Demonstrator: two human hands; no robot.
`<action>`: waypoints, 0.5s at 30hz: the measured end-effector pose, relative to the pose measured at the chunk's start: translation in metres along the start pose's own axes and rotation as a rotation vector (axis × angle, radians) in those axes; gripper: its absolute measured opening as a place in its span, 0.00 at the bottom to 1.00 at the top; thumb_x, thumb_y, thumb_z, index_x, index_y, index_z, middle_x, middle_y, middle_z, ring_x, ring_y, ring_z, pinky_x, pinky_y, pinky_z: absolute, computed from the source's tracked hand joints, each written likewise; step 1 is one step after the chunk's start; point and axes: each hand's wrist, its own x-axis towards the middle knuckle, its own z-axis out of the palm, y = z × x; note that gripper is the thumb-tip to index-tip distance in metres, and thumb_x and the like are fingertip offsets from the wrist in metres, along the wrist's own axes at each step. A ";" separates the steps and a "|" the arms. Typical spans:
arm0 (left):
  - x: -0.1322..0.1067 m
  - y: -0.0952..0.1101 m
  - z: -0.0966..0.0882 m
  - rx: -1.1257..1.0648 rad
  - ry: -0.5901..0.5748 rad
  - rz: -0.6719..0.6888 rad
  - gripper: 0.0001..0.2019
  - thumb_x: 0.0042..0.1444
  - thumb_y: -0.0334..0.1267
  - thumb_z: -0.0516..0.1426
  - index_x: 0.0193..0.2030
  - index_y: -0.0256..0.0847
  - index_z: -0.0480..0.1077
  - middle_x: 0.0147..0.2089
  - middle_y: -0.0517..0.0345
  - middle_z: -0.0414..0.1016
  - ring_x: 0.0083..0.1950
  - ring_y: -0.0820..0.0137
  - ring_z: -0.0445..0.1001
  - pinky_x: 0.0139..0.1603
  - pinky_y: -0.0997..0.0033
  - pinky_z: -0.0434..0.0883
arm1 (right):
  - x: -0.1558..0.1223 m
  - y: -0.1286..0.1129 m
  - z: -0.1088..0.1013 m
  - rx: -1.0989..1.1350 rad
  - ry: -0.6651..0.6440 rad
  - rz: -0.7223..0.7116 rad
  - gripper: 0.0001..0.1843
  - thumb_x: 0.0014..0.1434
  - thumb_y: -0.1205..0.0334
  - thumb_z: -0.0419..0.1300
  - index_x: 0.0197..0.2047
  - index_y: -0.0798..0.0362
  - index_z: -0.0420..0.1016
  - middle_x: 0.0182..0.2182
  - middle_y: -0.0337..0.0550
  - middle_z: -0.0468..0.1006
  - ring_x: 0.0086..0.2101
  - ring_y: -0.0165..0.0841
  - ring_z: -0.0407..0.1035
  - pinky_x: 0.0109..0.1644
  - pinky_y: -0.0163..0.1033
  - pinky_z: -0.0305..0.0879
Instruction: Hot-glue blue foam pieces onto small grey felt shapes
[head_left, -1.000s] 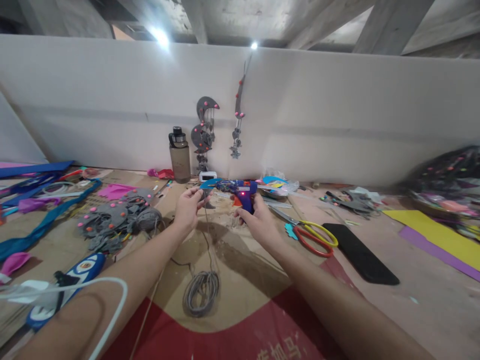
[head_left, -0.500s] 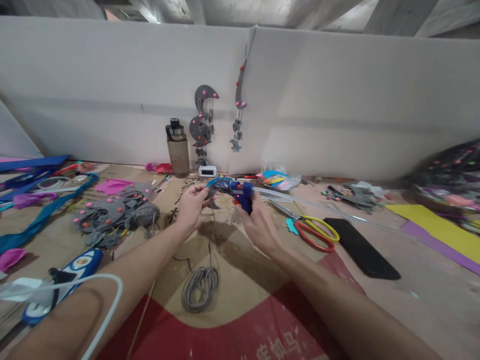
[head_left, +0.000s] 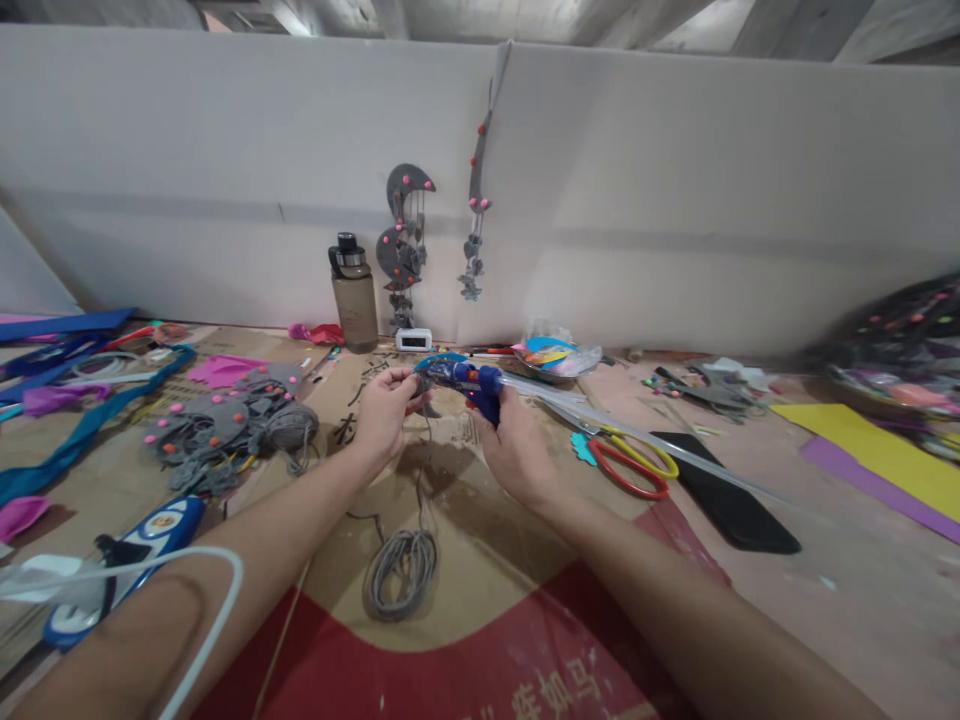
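My right hand is wrapped round the grip of a blue glue gun. A long clear glue stick runs out of the gun's back to the right. The gun's nozzle points left, towards my left hand, whose fingers are pinched round a small grey felt piece, mostly hidden by the fingertips and nozzle. From that piece a grey cord hangs down to a coiled bundle of grey cord on the cardboard. Whether nozzle and felt touch, I cannot tell.
Red-and-yellow scissors and a black phone lie to the right. Left are grey felt pieces with pink balls and a blue-white power strip. A bottle stands by the white wall.
The glue gun has turned slightly, and its glue stick now shows more plainly, slanting across the phone. My left hand keeps its pinch almost in place.
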 end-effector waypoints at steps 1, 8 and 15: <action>0.000 0.000 0.000 -0.001 0.005 0.003 0.12 0.38 0.37 0.64 0.27 0.35 0.68 0.26 0.61 0.72 0.28 0.75 0.72 0.33 0.71 0.73 | 0.000 0.000 0.000 -0.003 0.004 0.002 0.19 0.57 0.62 0.50 0.51 0.57 0.61 0.44 0.56 0.72 0.43 0.42 0.68 0.46 0.48 0.64; 0.002 0.001 -0.001 -0.015 0.009 0.009 0.12 0.38 0.37 0.64 0.28 0.35 0.68 0.27 0.59 0.73 0.29 0.74 0.73 0.32 0.71 0.73 | 0.000 0.001 -0.001 -0.031 0.023 -0.004 0.19 0.57 0.61 0.50 0.52 0.56 0.61 0.43 0.55 0.73 0.42 0.42 0.69 0.44 0.47 0.65; -0.001 0.000 0.001 0.002 0.017 0.000 0.12 0.37 0.37 0.64 0.28 0.36 0.67 0.26 0.60 0.72 0.28 0.75 0.72 0.33 0.71 0.73 | -0.001 -0.002 -0.001 -0.042 0.008 0.023 0.17 0.57 0.61 0.50 0.50 0.57 0.63 0.42 0.56 0.73 0.41 0.43 0.69 0.43 0.47 0.65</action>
